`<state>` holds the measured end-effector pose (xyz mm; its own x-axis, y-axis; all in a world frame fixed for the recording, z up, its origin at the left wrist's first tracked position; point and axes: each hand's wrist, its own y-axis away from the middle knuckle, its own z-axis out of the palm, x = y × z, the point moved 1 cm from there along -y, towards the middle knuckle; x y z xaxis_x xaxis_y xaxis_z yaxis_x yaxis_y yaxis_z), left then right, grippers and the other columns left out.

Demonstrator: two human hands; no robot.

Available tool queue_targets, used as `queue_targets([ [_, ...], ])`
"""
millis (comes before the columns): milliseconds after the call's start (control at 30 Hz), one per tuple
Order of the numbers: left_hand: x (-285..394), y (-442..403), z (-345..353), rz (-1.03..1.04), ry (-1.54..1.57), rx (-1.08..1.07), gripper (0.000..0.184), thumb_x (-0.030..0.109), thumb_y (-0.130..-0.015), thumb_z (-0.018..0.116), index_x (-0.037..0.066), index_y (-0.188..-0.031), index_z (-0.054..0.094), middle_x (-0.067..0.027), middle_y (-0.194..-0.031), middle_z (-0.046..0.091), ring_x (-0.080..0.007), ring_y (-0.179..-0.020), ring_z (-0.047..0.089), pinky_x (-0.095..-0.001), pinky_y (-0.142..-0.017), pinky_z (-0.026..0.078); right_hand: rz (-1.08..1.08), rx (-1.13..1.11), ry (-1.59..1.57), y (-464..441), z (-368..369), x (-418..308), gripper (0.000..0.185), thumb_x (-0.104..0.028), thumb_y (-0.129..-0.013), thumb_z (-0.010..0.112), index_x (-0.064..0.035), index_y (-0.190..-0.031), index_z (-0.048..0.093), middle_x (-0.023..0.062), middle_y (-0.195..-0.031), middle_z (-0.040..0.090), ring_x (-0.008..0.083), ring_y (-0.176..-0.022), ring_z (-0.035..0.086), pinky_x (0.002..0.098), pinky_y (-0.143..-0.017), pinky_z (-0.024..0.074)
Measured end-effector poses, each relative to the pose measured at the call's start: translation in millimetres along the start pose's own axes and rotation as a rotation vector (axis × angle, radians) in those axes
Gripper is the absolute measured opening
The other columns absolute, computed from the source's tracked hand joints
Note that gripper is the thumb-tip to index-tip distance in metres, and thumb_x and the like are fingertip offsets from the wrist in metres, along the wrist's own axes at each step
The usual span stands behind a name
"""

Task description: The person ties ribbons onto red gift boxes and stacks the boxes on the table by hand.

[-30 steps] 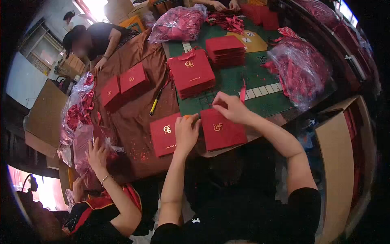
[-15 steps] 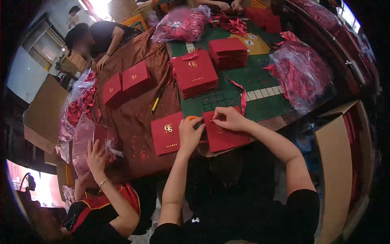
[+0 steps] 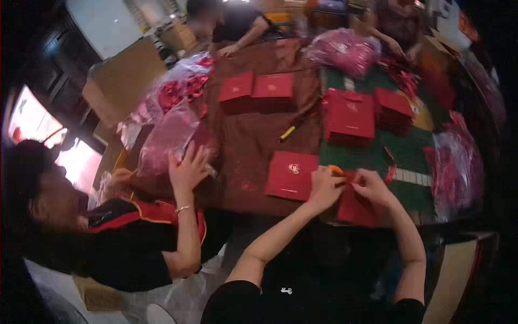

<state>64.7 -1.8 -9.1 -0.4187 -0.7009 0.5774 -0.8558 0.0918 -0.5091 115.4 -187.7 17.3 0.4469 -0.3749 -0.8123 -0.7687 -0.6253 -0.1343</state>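
A red paper bag [image 3: 357,211] lies flat at the near table edge, under and between my two hands. My left hand [image 3: 325,190] is closed at its upper left side, with a small orange object [image 3: 335,170] showing at the fingers; its kind is unclear. My right hand [image 3: 372,187] pinches at the bag's upper edge; what sits between its fingertips is hidden and blurred. Just left of my left hand lies another red bag [image 3: 291,175] with a gold logo. A red ribbon [image 3: 389,164] lies beyond my right hand.
Stacks of red bags [image 3: 349,121] stand farther back, beside a yellow-handled tool [image 3: 287,133]. Plastic sacks of ribbon [image 3: 458,167] lie at the right and back. At left, a co-worker's hand [image 3: 189,167] rests on a pink plastic sack [image 3: 167,143]. Another person [image 3: 240,27] leans in behind.
The view has swung left, shifting the table rightward and showing more of the co-worker on the left. My hands stay at the same bag, the right one still pinching its upper edge.
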Motion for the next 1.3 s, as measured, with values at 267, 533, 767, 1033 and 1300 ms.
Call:
queue_targets([
  [267, -1.6, 10.4, 5.6, -0.032, 0.123, -0.02, 0.017, 0.01, -0.071, 0.073, 0.011, -0.088, 0.073, -0.0034, -0.104, 0.058, -0.0265, -0.103, 0.045, -0.0418, -0.086, 0.033, 0.377, -0.114, -0.252, -4.2, -0.1, -3.5, 0.014, -0.008, -0.08, 0.064, -0.0024, -0.074, 0.052, -0.0009, -0.065, 0.05, 0.0056, -0.06, 0.045, 0.0243, -0.053, 0.0377],
  [533, -1.2, 9.8, 5.8, -0.019, 0.131, -0.027, 0.016, 0.004, -0.069, 0.072, 0.009, -0.084, 0.072, -0.0031, -0.101, 0.06, -0.0267, -0.1, 0.046, -0.0412, -0.083, 0.034, 0.365, -0.035, -0.254, 2.0, 9.9, -10.8, 0.015, -0.007, -0.082, 0.061, -0.0012, -0.075, 0.05, 0.0021, -0.065, 0.051, 0.0079, -0.06, 0.047, 0.0266, -0.053, 0.0387],
  [767, -1.1, 10.4, 6.1, -0.006, 0.138, -0.003, 0.014, 0.003, -0.07, 0.07, 0.009, -0.082, 0.071, -0.0016, -0.1, 0.06, -0.0259, -0.1, 0.047, -0.0415, -0.084, 0.033, 0.227, 0.007, -0.002, 11.6, 15.5, -4.1, 0.017, -0.008, -0.083, 0.062, 0.001, -0.079, 0.048, 0.0087, -0.069, 0.051, 0.0115, -0.062, 0.048, 0.0295, -0.055, 0.0394],
  [1033, 5.5, 9.7, 5.3, 0.093, 0.069, 0.05, 0.016, 0.001, -0.069, 0.068, 0.008, -0.083, 0.07, -0.0027, -0.099, 0.06, -0.0255, -0.1, 0.048, -0.0405, -0.083, 0.033, 0.432, 0.044, -0.424, 12.1, 14.7, -1.4, 0.012, -0.006, -0.086, 0.062, -0.0017, -0.082, 0.051, 0.0021, -0.071, 0.054, 0.0086, -0.064, 0.05, 0.0265, -0.058, 0.0416],
  [1300, 0.5, 12.6, 10.6, 0.034, 0.12, 0.004, 0.015, -0.001, -0.071, 0.066, 0.005, -0.085, 0.069, -0.0057, -0.1, 0.058, -0.026, -0.102, 0.047, -0.0413, -0.086, 0.032, 0.24, 0.046, -0.398, 17.4, 21.7, 14.4, 0.012, -0.006, -0.088, 0.059, -0.0013, -0.084, 0.049, 0.0023, -0.074, 0.053, 0.0082, -0.066, 0.052, 0.0257, -0.06, 0.0423],
])
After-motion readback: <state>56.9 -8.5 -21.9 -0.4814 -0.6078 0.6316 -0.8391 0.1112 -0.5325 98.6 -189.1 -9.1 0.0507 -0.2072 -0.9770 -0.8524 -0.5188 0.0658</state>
